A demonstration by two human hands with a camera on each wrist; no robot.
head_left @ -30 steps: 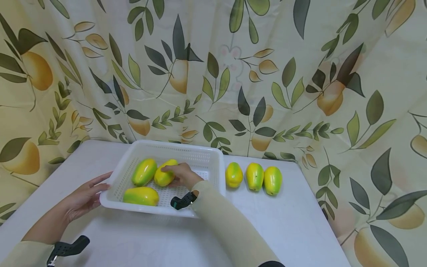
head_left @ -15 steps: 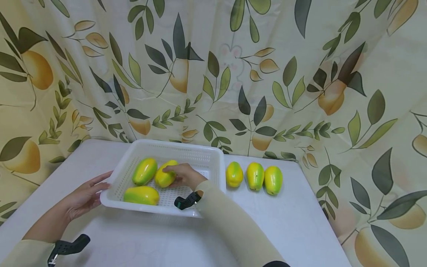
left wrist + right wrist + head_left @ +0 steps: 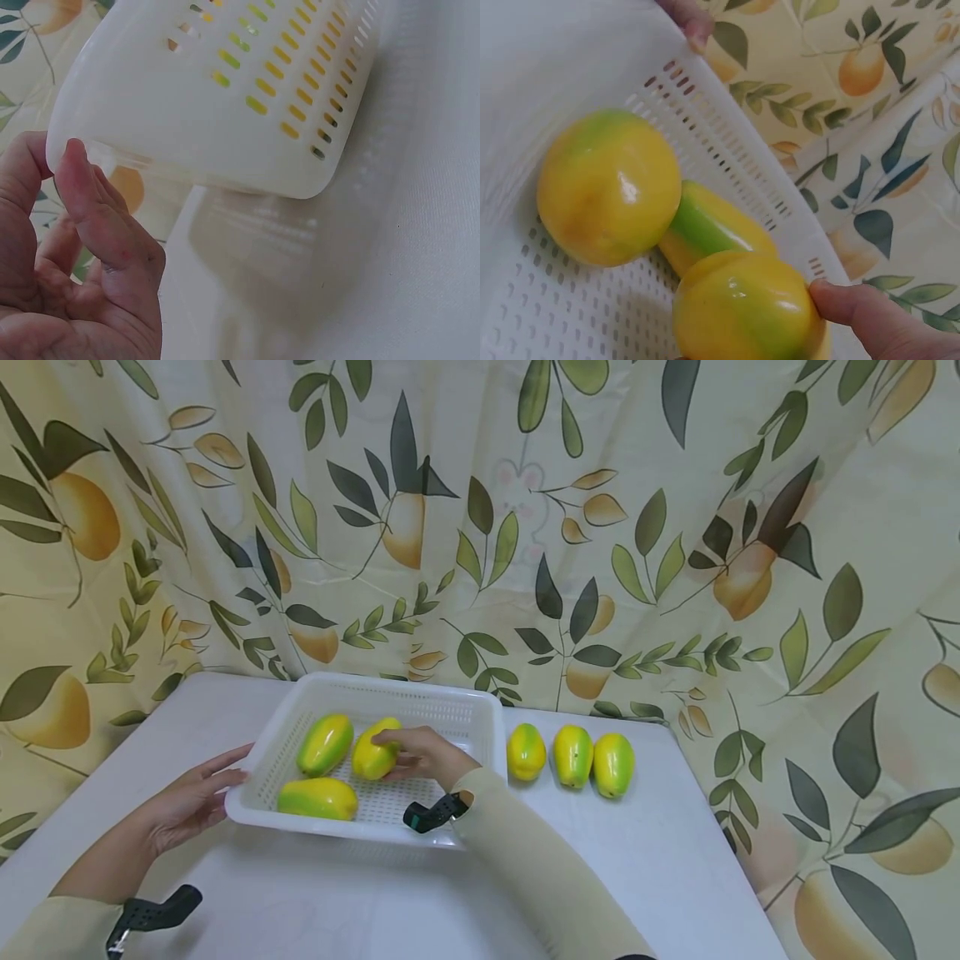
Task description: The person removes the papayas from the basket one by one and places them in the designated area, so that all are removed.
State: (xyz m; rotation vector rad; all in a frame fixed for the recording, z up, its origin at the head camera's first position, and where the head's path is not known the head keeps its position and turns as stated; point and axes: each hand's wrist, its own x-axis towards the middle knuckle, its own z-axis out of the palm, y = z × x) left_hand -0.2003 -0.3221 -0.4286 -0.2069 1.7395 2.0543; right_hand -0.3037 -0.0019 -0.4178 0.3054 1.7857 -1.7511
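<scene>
My left hand (image 3: 186, 803) pinches the left rim of a white slotted plastic basket (image 3: 262, 777); the left wrist view shows fingers (image 3: 82, 180) on either side of that rim. Inside the basket, my right hand (image 3: 433, 755) holds a glossy yellow-green papaya (image 3: 374, 750) by its right side. In the right wrist view the thumb (image 3: 847, 304) presses against this papaya (image 3: 742, 307), and the other fingers are mostly hidden. Two more papayas lie in the basket, one at the back left (image 3: 325, 745) and one at the front left (image 3: 318, 800).
Right of the basket, three papayas stand in a row on the white table: a left one (image 3: 527, 752), a middle one (image 3: 573, 757) and a right one (image 3: 613, 766). A curtain (image 3: 480, 635) with printed fruit and leaves hangs behind the table.
My right hand has shifted slightly to the right inside the basket, and the held papaya has moved with it, away from the back-left one. My left hand stays at the rim.
</scene>
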